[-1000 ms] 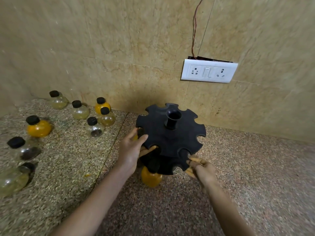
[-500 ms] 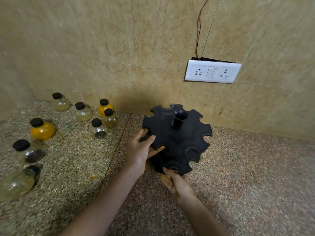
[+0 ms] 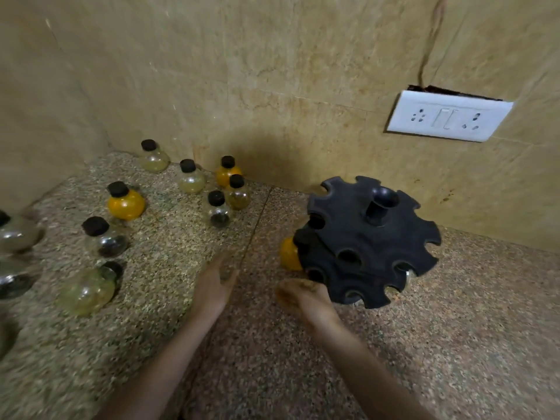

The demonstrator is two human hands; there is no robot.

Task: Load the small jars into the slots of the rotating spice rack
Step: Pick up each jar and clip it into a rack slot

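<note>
The black rotating spice rack (image 3: 366,241) stands on the granite counter near the wall, right of centre. An orange jar (image 3: 289,254) hangs in a slot on its left side, half hidden under the disc. My left hand (image 3: 213,283) hovers open over the counter, apart from the rack. My right hand (image 3: 303,295) is at the rack's lower front edge with fingers curled; blur hides whether it touches the rack. Several loose black-capped jars stand to the left, among them an orange jar (image 3: 125,203), a dark-filled jar (image 3: 218,212) and a pale jar on its side (image 3: 88,291).
A white switch and socket plate (image 3: 448,116) sits on the tiled wall above the rack, a wire running up from it. The walls meet in a corner at the far left. A seam (image 3: 257,219) runs across the counter between the jars and the rack.
My left hand has let go of the rack's left edge and moved left and down. The view has swung left, so the rack now sits further right. The orange jar now shows at the rack's left.
</note>
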